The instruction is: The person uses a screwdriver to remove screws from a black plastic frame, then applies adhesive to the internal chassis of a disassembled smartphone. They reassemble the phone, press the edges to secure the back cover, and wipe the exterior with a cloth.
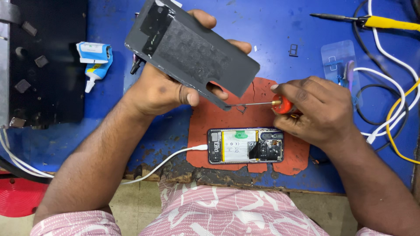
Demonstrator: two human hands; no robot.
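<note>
My left hand (162,89) holds a dark grey phone back cover (190,48) tilted above the bench, inner side up. My right hand (317,109) grips a small screwdriver (280,104) with a red handle. Its thin metal shaft points left and its tip touches the lower edge of the cover, near the camera cut-out. Below them, an opened phone (245,145) lies on a worn red mat (205,120), showing its battery and boards. A white cable (173,158) is plugged into the phone's left end.
A blue-and-white glue tube (95,61) lies at the left beside a black block (48,61). A yellow-handled tool (385,22), white, black and yellow wires (396,109), a clear plastic sleeve (339,61) and a small tray piece (293,50) sit at the right on the blue bench (280,26).
</note>
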